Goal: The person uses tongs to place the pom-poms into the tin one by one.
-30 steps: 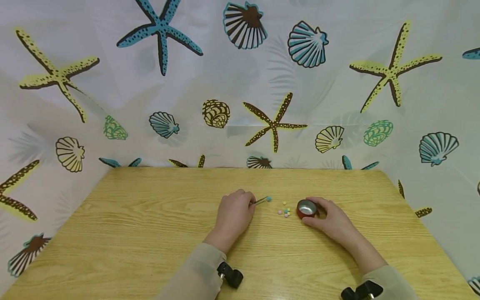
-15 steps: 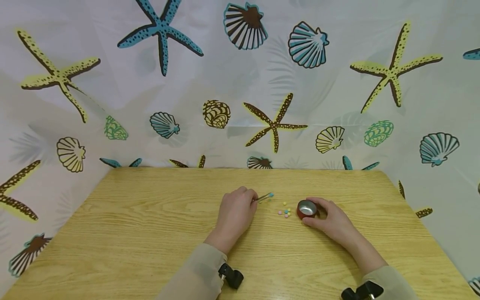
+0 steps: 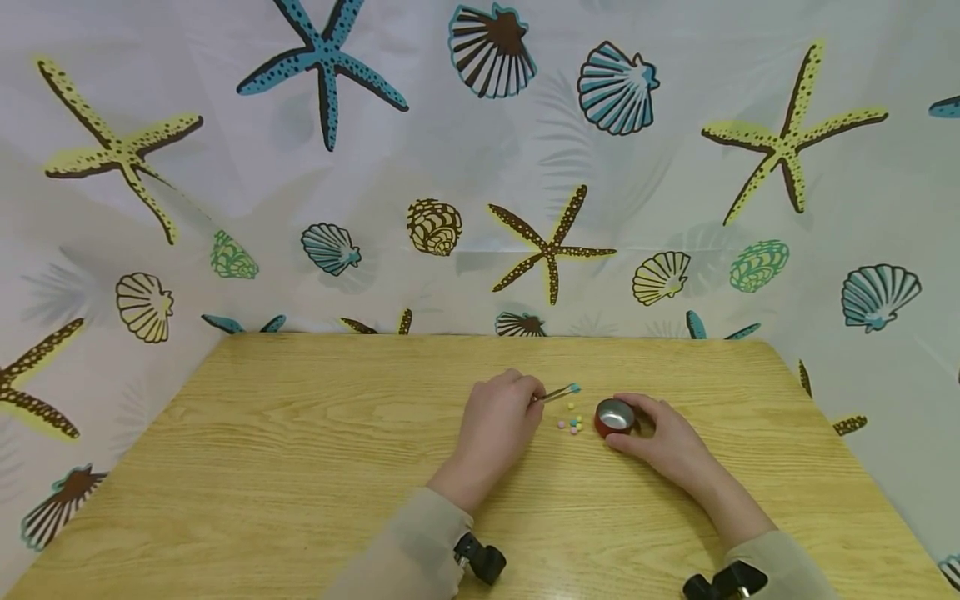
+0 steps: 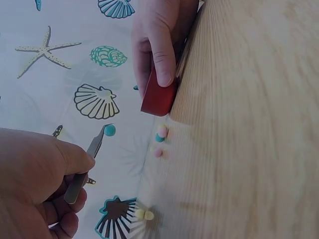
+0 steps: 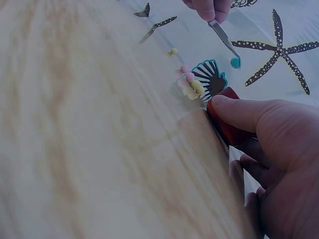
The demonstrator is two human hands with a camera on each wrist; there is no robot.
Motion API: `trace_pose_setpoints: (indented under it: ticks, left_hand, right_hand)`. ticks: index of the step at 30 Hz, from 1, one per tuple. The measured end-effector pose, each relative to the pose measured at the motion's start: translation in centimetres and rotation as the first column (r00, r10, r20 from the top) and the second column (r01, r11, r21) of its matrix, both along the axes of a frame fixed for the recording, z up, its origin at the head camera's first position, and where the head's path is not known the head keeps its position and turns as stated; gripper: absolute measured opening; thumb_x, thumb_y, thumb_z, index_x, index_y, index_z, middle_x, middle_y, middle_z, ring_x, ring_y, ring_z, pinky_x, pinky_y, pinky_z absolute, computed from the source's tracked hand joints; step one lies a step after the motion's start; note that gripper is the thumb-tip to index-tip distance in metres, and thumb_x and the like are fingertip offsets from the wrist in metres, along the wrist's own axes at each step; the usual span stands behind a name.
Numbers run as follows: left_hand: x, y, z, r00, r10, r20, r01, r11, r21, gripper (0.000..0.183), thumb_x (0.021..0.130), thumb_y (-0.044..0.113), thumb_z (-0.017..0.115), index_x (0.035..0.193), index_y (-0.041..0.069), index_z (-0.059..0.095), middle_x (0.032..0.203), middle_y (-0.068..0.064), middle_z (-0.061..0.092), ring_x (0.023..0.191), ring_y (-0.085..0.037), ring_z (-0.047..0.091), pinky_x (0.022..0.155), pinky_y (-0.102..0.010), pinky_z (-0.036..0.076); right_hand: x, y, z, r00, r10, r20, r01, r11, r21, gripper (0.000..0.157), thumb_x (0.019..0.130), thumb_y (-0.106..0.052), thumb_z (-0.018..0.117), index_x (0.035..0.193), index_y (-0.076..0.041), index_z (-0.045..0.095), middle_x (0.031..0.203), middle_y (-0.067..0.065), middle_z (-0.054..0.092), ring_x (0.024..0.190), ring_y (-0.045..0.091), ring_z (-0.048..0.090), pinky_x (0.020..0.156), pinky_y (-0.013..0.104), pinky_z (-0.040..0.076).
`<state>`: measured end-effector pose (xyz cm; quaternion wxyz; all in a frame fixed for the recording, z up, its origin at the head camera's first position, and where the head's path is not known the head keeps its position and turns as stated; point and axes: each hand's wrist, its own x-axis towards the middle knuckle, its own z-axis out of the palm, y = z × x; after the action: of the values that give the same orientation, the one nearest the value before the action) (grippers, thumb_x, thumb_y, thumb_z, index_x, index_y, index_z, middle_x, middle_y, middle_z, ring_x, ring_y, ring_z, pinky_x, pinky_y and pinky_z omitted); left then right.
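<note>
My left hand (image 3: 501, 421) pinches a pair of metal tweezers (image 4: 85, 169) between thumb and fingers. At the tweezers' tips is a small blue ball (image 4: 109, 130), held up above the table. My right hand (image 3: 663, 437) grips a small round red bowl (image 3: 609, 427) with a silvery inside, thumb on the near side and fingers on the far side. The bowl stands upright on the table, and its visible inside is bare metal. Just left of the bowl lie several small balls: a pink one (image 3: 561, 425), a yellow one (image 3: 571, 406) and a blue one among them.
A light wooden table (image 3: 300, 467) bears everything. Behind and at both sides hangs a white cloth (image 3: 450, 150) printed with starfish and shells. Black wrist mounts (image 3: 480, 558) sit on both sleeves.
My left hand has moved right, carrying the blue ball in the tweezers up off the table and closer to the bowl. My right hand and the bowl have stayed in place.
</note>
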<state>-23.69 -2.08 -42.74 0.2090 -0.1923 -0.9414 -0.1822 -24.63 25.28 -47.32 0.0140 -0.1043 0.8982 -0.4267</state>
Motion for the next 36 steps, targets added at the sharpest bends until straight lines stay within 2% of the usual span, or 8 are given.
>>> trace_pose_setpoints:
  ticks: [8,14,26,36]
  left_hand:
    - [0.2,1.6,0.1,0.999,-0.032,-0.008,0.032,0.999,-0.026,0.004,0.103,0.018,0.082,0.106,0.016,0.084,0.096,0.002,0.074,0.087,-0.017,0.07,0.081,-0.043,0.057]
    - [0.3,2.3,-0.3,0.999,-0.05,0.001,0.05,0.997,-0.054,0.005,0.103,0.02,0.083,0.107,0.016,0.083,0.098,0.003,0.074,0.088,-0.018,0.071,0.081,-0.042,0.056]
    - [0.5,2.8,-1.1,0.997,-0.073,0.017,0.074,0.996,-0.055,0.006,0.103,0.022,0.083,0.105,0.017,0.083,0.096,0.004,0.072,0.086,-0.016,0.069,0.077,-0.036,0.052]
    - [0.5,2.9,-1.3,0.997,-0.071,0.028,0.072,0.996,-0.053,0.006,0.103,0.023,0.083,0.106,0.017,0.083,0.097,0.004,0.072,0.088,-0.016,0.069,0.077,-0.036,0.051]
  right_hand:
    - [0.1,-0.1,0.0,1.0,-0.008,0.005,0.008,1.0,-0.009,0.069,0.098,-0.034,0.088,0.156,-0.009,0.06,0.153,0.021,0.061,0.147,0.045,0.051,0.122,0.067,0.035]
    - [0.1,-0.1,0.2,1.0,0.005,0.011,-0.005,1.0,-0.025,0.068,0.099,-0.032,0.087,0.156,-0.008,0.06,0.154,0.02,0.061,0.148,0.044,0.051,0.122,0.065,0.036]
    - [-0.1,-0.1,0.2,1.0,0.0,0.022,0.0,1.0,-0.018,0.069,0.098,-0.035,0.087,0.156,-0.008,0.06,0.156,0.02,0.06,0.15,0.043,0.049,0.123,0.064,0.035]
    - [-0.1,0.0,0.2,1.0,-0.002,0.017,0.002,1.0,-0.008,0.069,0.098,-0.036,0.087,0.156,-0.009,0.061,0.154,0.02,0.061,0.149,0.043,0.05,0.123,0.065,0.035]
